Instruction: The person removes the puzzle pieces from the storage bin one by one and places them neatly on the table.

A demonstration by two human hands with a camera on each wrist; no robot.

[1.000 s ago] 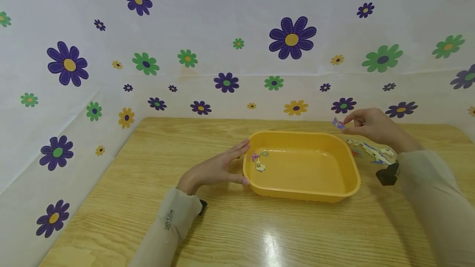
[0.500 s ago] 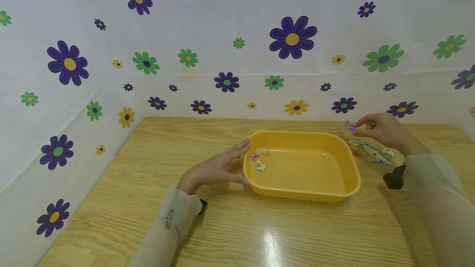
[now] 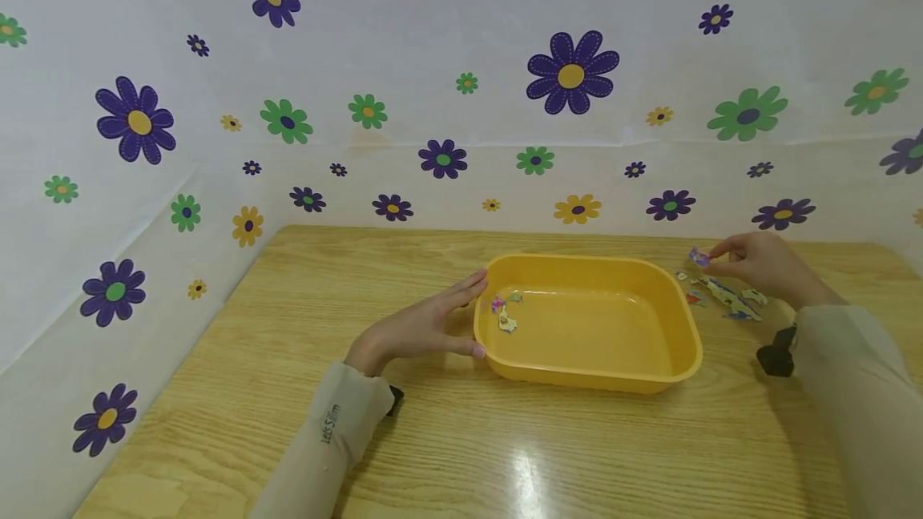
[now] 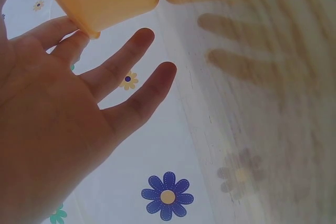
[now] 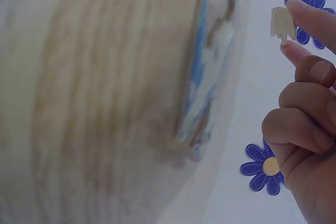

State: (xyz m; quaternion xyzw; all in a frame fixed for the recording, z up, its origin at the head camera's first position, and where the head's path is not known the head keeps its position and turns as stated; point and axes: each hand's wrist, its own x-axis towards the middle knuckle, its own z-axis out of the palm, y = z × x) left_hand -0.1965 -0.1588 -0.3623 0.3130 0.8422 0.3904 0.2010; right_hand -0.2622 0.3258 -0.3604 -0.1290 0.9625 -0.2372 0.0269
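My right hand [image 3: 764,267] pinches a small blue, purple and pink puzzle piece [image 3: 699,256] between thumb and forefinger, above the table. In the right wrist view the plain pale back of the puzzle piece [image 5: 283,23] shows, and the other fingers are curled in. Below the hand, several flat irregular puzzle pieces [image 3: 730,297] lie close together, right of the yellow tray [image 3: 587,383]. My left hand [image 3: 421,328] touches the tray's left end with fingers and thumb spread; in the left wrist view the fingers look mostly straight.
Several small pieces [image 3: 507,320] lie inside the tray at its left end. The tray sits on a wood-grain table [image 3: 433,455]. Behind and to the left hangs a white flower-printed cloth [image 3: 404,46].
My right hand has moved right and slightly down with the puzzle piece, from beside the tray's far right corner to over the loose pieces. My left hand and the tray have stayed put.
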